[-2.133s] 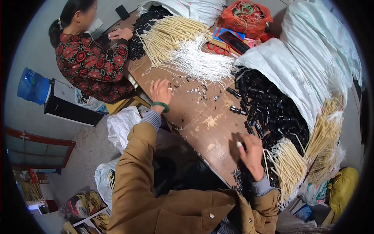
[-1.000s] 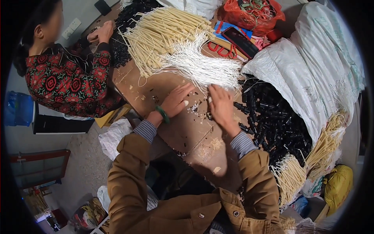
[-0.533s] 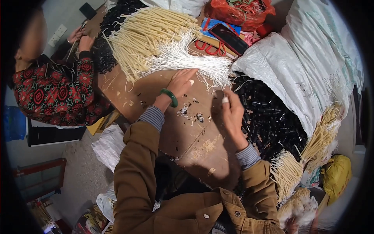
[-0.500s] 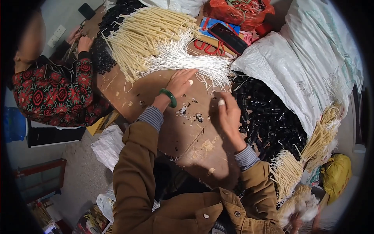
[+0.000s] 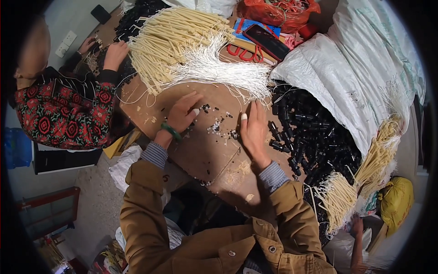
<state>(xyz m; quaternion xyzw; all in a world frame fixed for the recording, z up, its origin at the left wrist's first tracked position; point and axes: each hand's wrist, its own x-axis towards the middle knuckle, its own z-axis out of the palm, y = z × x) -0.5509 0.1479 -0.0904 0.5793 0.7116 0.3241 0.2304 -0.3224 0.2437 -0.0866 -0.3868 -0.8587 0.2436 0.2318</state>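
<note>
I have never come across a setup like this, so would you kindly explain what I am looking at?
There is no machine: you see a person's own left hand, with a green bangle at its wrist, and right hand. The view comes from a wide fisheye camera worn on the head, looking down, so straight edges bend near the rim. On the brown table, small black and white bits lie between the hands. Beyond are cream sticks with white strings; to the right, black parts lie at a white sack. Neither hand appears to hold anything.
</note>
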